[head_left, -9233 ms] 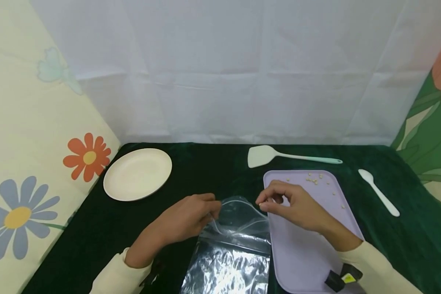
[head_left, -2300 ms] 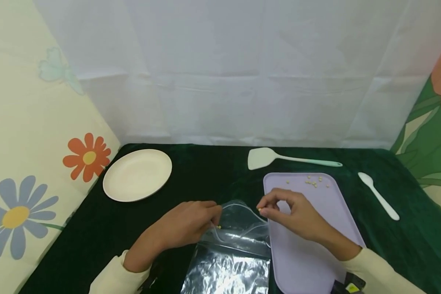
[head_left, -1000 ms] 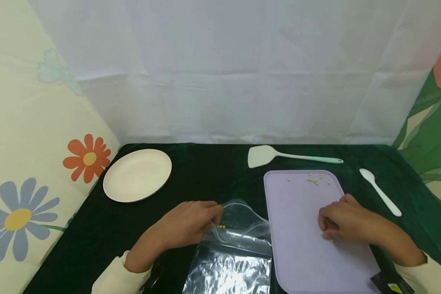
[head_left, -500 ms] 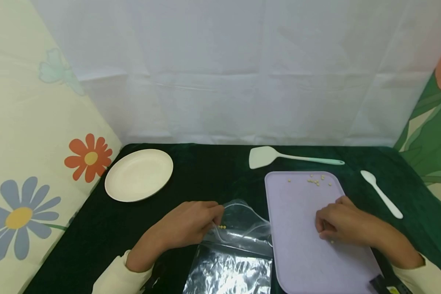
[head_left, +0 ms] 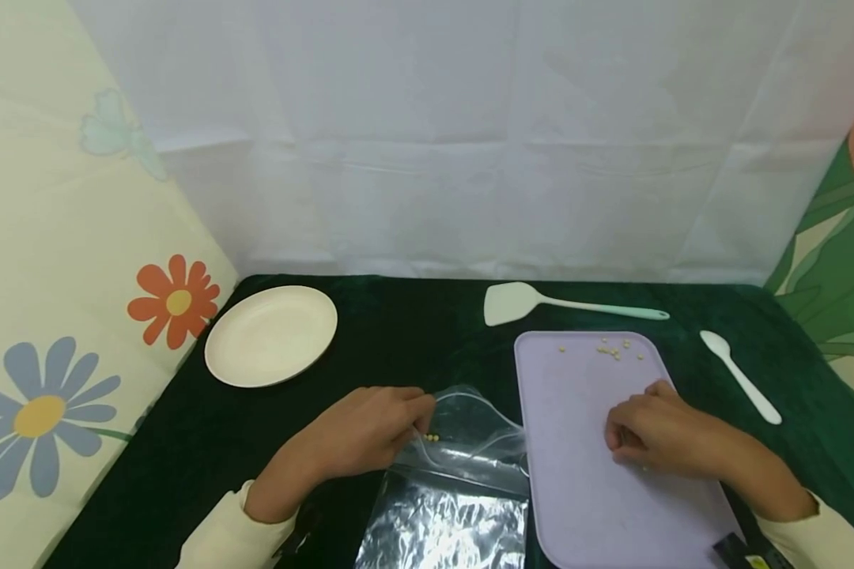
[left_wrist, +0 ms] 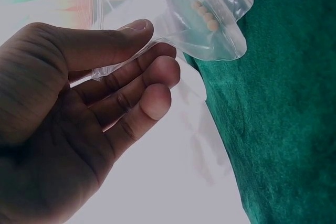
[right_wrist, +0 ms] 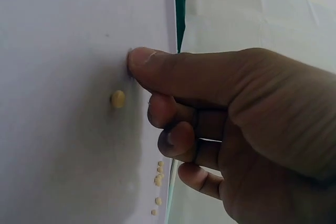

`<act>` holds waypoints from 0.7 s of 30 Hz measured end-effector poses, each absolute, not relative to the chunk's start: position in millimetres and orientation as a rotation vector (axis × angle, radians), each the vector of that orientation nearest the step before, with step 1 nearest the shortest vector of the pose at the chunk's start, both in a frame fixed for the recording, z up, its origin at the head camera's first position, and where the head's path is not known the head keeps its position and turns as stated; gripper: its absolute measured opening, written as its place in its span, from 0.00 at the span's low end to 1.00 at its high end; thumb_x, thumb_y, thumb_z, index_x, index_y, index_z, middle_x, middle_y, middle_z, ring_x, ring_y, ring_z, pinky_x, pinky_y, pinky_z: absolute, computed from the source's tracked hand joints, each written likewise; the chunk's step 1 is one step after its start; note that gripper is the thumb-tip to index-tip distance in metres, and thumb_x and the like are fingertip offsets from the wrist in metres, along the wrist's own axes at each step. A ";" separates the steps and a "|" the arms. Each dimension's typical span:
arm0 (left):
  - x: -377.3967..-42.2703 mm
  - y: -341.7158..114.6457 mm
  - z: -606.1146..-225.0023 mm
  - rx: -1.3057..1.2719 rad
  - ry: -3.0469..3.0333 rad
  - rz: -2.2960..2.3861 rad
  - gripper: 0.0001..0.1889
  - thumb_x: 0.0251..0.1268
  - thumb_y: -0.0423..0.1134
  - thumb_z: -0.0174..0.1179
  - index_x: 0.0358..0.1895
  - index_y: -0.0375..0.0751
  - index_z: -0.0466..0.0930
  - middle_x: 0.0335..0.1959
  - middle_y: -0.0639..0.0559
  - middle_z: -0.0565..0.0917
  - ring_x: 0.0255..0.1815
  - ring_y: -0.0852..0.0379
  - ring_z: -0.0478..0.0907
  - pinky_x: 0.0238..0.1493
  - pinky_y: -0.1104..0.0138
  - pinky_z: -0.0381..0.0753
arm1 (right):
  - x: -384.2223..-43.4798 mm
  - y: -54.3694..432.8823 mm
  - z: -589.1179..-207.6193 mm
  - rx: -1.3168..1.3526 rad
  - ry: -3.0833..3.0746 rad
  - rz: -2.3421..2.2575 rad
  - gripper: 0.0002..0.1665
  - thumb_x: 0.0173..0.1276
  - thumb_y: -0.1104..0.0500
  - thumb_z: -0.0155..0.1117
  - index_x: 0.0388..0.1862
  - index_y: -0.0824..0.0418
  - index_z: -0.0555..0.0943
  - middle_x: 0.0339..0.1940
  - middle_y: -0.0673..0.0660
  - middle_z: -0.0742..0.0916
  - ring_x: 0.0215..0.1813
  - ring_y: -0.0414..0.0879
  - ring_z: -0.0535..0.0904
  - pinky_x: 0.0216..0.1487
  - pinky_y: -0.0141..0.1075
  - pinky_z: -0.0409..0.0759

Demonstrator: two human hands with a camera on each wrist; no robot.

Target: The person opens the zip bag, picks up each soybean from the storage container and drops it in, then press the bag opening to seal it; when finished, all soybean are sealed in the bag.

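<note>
My left hand (head_left: 373,431) pinches the edge of a clear zip bag (head_left: 455,474) between thumb and fingers, its mouth held apart. Several small yellow soybeans (left_wrist: 206,17) show through the plastic near the fingertips. Over the lilac tray (head_left: 576,490) my right hand (head_left: 665,435) has its fingers curled, with the thumb tip right at the tray surface. One loose soybean (right_wrist: 118,99) lies just beside that thumb. The index fingertip is hidden behind the thumb, and I cannot tell whether a soybean is between them. More soybeans (head_left: 607,350) are scattered at the tray's far end.
A cream oval plate (head_left: 270,336) stands at the back left of the dark green cloth (head_left: 391,332). Behind the tray lies a pale spatula (head_left: 512,303) with a mint handle. Right of it is a white spoon (head_left: 740,378). A white curtain (head_left: 427,158) hangs behind.
From above the bag, my right hand has moved right onto the tray, then shifted slightly left there. A soybean seen at its fingertips a second ago no longer shows. The left hand keeps its hold.
</note>
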State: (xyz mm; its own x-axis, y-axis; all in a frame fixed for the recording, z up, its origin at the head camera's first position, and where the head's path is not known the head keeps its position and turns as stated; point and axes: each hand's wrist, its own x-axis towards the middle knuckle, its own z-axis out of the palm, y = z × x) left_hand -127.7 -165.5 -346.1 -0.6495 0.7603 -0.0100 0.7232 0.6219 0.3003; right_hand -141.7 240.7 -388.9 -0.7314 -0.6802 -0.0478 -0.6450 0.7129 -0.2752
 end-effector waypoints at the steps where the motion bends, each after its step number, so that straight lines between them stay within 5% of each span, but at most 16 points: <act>1: -127.5 -165.5 -346.3 1.243 2.705 0.406 0.11 0.64 0.28 0.64 0.38 0.50 0.76 0.36 0.61 0.79 0.25 0.67 0.69 0.25 0.73 0.72 | -141.6 241.6 -389.3 -1.077 2.769 -0.365 0.18 0.58 0.55 0.77 0.27 0.38 0.75 0.20 0.33 0.70 0.27 0.29 0.65 0.45 0.45 0.61; 12: -127.9 -165.7 -347.1 1.229 2.710 0.378 0.11 0.64 0.28 0.64 0.39 0.52 0.77 0.36 0.60 0.80 0.25 0.67 0.70 0.26 0.73 0.72 | -147.7 240.3 -386.9 -1.148 2.725 -0.542 0.10 0.66 0.51 0.72 0.31 0.36 0.79 0.24 0.30 0.75 0.30 0.29 0.69 0.43 0.38 0.61; 21: -127.9 -165.8 -346.2 1.215 2.699 0.390 0.10 0.65 0.29 0.63 0.40 0.51 0.78 0.36 0.59 0.81 0.26 0.66 0.70 0.26 0.73 0.73 | -145.2 188.9 -374.2 -1.168 2.550 -1.400 0.07 0.69 0.57 0.69 0.42 0.43 0.83 0.35 0.42 0.84 0.38 0.39 0.76 0.42 0.37 0.73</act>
